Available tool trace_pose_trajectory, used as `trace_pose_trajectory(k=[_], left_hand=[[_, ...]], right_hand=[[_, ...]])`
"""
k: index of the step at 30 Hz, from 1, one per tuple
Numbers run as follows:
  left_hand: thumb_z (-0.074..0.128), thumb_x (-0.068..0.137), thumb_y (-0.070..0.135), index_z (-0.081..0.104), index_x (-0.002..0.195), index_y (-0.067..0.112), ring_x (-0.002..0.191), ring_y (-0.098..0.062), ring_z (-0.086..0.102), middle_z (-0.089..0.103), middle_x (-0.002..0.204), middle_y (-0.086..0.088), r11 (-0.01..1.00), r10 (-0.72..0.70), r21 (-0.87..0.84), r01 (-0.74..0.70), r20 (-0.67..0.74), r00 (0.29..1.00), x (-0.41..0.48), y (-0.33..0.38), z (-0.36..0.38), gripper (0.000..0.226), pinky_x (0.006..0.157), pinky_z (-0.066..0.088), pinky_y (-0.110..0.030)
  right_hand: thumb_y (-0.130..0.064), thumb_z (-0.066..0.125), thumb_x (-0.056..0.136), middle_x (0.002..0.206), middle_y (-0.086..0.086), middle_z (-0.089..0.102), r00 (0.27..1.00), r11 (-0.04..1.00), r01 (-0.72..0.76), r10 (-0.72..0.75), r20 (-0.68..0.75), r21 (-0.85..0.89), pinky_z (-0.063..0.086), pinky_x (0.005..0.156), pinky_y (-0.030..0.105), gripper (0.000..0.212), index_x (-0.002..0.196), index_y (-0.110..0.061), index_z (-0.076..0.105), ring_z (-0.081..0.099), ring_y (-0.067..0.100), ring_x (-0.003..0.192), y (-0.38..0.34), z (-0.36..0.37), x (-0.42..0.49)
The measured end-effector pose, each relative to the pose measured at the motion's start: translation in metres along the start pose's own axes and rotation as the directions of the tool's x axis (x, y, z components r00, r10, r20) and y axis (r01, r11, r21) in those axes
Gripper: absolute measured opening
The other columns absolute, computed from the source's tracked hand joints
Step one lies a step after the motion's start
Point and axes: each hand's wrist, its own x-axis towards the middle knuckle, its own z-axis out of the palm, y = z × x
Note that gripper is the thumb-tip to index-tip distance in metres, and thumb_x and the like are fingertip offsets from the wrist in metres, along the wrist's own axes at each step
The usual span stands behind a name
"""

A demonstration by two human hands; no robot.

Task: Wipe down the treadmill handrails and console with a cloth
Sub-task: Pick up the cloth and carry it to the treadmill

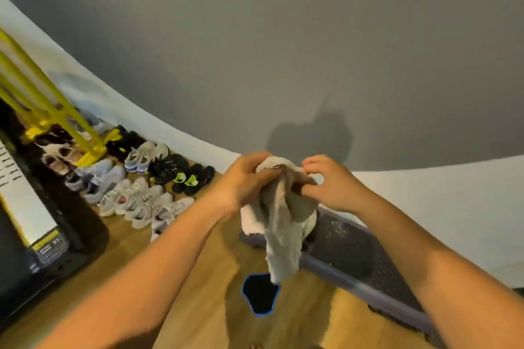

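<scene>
A pale grey-white cloth (280, 232) hangs in front of me at the centre of the head view, bunched at the top and trailing down. My left hand (246, 178) grips its upper left part with curled fingers. My right hand (331, 187) pinches its upper right edge between thumb and fingers. Both forearms reach in from the bottom corners. The black base of the treadmill (42, 249), with a silver side rail and a yellow warning label, lies at the left edge. Its handrails and console are out of view.
Several pairs of shoes (136, 195) line the wooden floor along the wall at left, beside a yellow metal frame (51, 110). A dark step platform (357, 255) with a bluish rim lies at right by the grey wall. A black blue-edged patch (261, 293) shows on the floor.
</scene>
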Motion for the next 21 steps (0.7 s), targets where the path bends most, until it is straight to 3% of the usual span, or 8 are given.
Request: trace_pose_trajectory(k=[3, 6, 9, 12, 15, 17, 19, 21], left_hand=[[0.058, 0.097, 0.025, 0.065, 0.092, 0.002, 0.053, -0.006, 0.047, 0.056, 0.064, 0.004, 0.999, 0.015, 0.054, -0.003, -0.209, 0.978, -0.049, 0.013, -0.075, 0.024, 0.050, 0.036, -0.016], [0.065, 0.093, 0.030, 0.067, 0.092, 0.002, 0.059, -0.006, 0.050, 0.059, 0.069, -0.008, 0.997, 0.002, 0.069, 0.031, -0.423, 0.906, -0.112, 0.009, -0.133, 0.027, 0.056, 0.038, -0.021], [0.069, 0.090, 0.029, 0.069, 0.089, 0.011, 0.072, -0.016, 0.060, 0.068, 0.087, -0.013, 0.986, -0.019, 0.129, 0.108, -0.553, 0.833, -0.184, -0.002, -0.170, 0.018, 0.066, 0.044, -0.029], [0.071, 0.088, 0.030, 0.068, 0.085, 0.018, 0.065, 0.001, 0.055, 0.065, 0.078, 0.006, 0.949, -0.072, 0.196, 0.248, -0.627, 0.775, -0.253, -0.018, -0.190, 0.013, 0.062, 0.043, -0.021], [0.070, 0.089, 0.028, 0.065, 0.078, 0.025, 0.058, -0.002, 0.053, 0.064, 0.066, 0.006, 0.874, -0.092, 0.271, 0.404, -0.723, 0.685, -0.329, -0.030, -0.213, 0.012, 0.058, 0.041, -0.021], [0.069, 0.089, 0.025, 0.064, 0.076, 0.030, 0.058, -0.004, 0.054, 0.063, 0.064, 0.006, 0.805, -0.106, 0.310, 0.505, -0.764, 0.637, -0.372, -0.037, -0.229, 0.015, 0.058, 0.042, -0.023], [0.067, 0.090, 0.022, 0.063, 0.078, 0.031, 0.066, -0.010, 0.058, 0.065, 0.069, 0.004, 0.747, -0.131, 0.305, 0.591, -0.803, 0.581, -0.417, -0.045, -0.243, 0.016, 0.063, 0.046, -0.030], [0.064, 0.092, 0.018, 0.065, 0.083, 0.027, 0.074, -0.014, 0.060, 0.066, 0.075, 0.001, 0.741, -0.141, 0.253, 0.622, -0.847, 0.512, -0.456, -0.052, -0.257, 0.013, 0.064, 0.044, -0.029]], right_hand=[[-0.032, 0.069, 0.085, 0.078, -0.008, 0.063, 0.996, 0.994, 0.062, -0.067, 0.059, 0.092, 0.044, 0.074, 0.032, 0.016, 0.084, -0.016, 0.069, 0.054, 0.012, 0.078, -0.066, 0.005, 0.016], [-0.021, 0.063, 0.092, 0.060, -0.009, 0.053, 0.980, 0.941, 0.175, -0.193, 0.036, 0.290, 0.040, 0.065, 0.030, 0.021, 0.073, -0.014, 0.061, 0.046, 0.011, 0.063, -0.134, 0.021, 0.022], [-0.024, 0.062, 0.093, 0.076, 0.002, 0.064, 0.944, 0.876, 0.272, -0.323, 0.066, 0.398, 0.048, 0.070, 0.037, 0.015, 0.082, -0.016, 0.066, 0.057, 0.017, 0.072, -0.198, 0.053, 0.021], [-0.030, 0.063, 0.092, 0.092, 0.002, 0.072, 0.908, 0.797, 0.315, -0.411, 0.081, 0.516, 0.052, 0.083, 0.042, 0.011, 0.091, -0.024, 0.072, 0.066, 0.024, 0.091, -0.242, 0.091, 0.019], [-0.034, 0.063, 0.092, 0.098, -0.003, 0.072, 0.892, 0.763, 0.319, -0.442, 0.093, 0.562, 0.052, 0.091, 0.043, 0.012, 0.096, -0.028, 0.072, 0.066, 0.020, 0.100, -0.278, 0.138, 0.002], [-0.036, 0.062, 0.092, 0.100, -0.005, 0.071, 0.889, 0.761, 0.306, -0.443, 0.114, 0.572, 0.054, 0.089, 0.040, 0.014, 0.099, -0.028, 0.071, 0.066, 0.016, 0.100, -0.296, 0.164, -0.009], [-0.032, 0.062, 0.093, 0.093, -0.010, 0.070, 0.867, 0.770, 0.328, -0.476, 0.150, 0.547, 0.053, 0.074, 0.027, 0.008, 0.092, -0.030, 0.070, 0.065, 0.007, 0.090, -0.324, 0.184, -0.022], [-0.028, 0.065, 0.091, 0.087, -0.010, 0.071, 0.840, 0.757, 0.363, -0.519, 0.162, 0.543, 0.051, 0.067, 0.023, 0.006, 0.089, -0.029, 0.071, 0.066, 0.005, 0.080, -0.356, 0.203, -0.031]])
